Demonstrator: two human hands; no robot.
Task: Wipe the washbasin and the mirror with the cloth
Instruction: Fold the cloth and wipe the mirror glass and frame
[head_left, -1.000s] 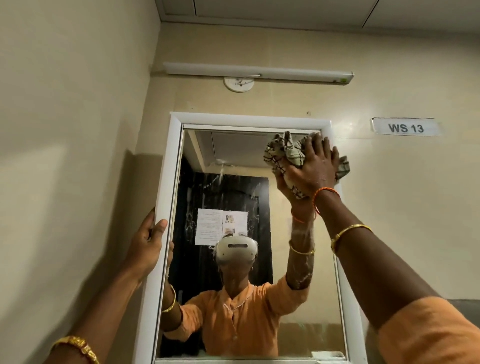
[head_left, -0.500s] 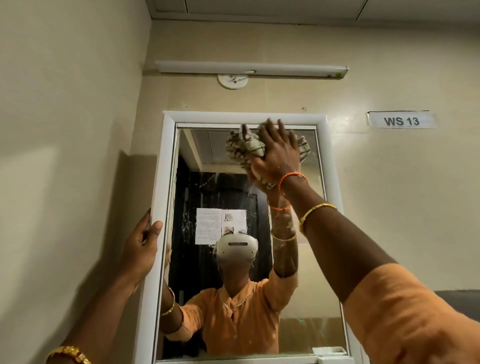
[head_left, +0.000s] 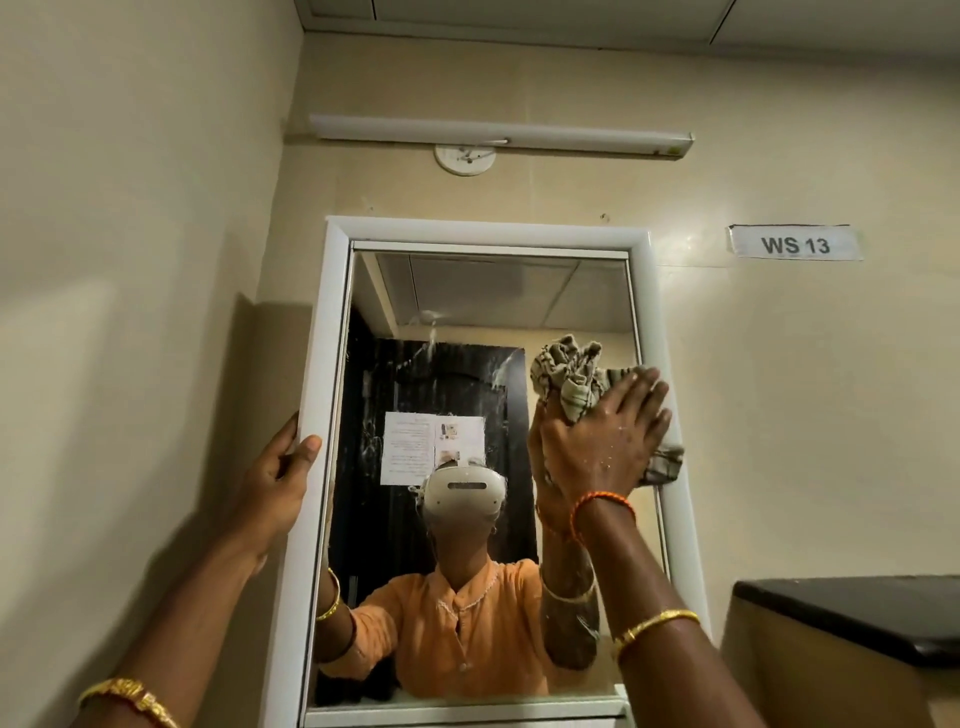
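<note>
Right hand (head_left: 605, 441): fingers spread flat, palm pressing the bunched cloth (head_left: 571, 382) against the glass near the right edge of the mirror (head_left: 467, 322), about halfway up.
Cloth: checked, crumpled into a wad; part of it pokes out above the fingertips and part hangs past the right side of the frame (head_left: 332, 364).
Left hand (head_left: 283, 467): curled round the left edge of the frame, thumb on the front face and fingers behind — steadying the mirror, by the look of it.
Glass, top band: reads fairly clear under the top edge of the frame.
Glass, middle: pale streaks and splashes show over the dark reflected door, left of the cloth — not yet cleared.
Glass, lower half: mostly filled by the reflection of the person; whether it has been wiped I cannot tell, as the reflection is too busy to show smears.
Washbasin: not in view, so its state cannot be judged.
Progress: the mirror wipe appears to be under way, with the streaked centre and perhaps the lower part left.
Risk: the frame may shift under pressure; the left hand's hold guards against that.
</note>
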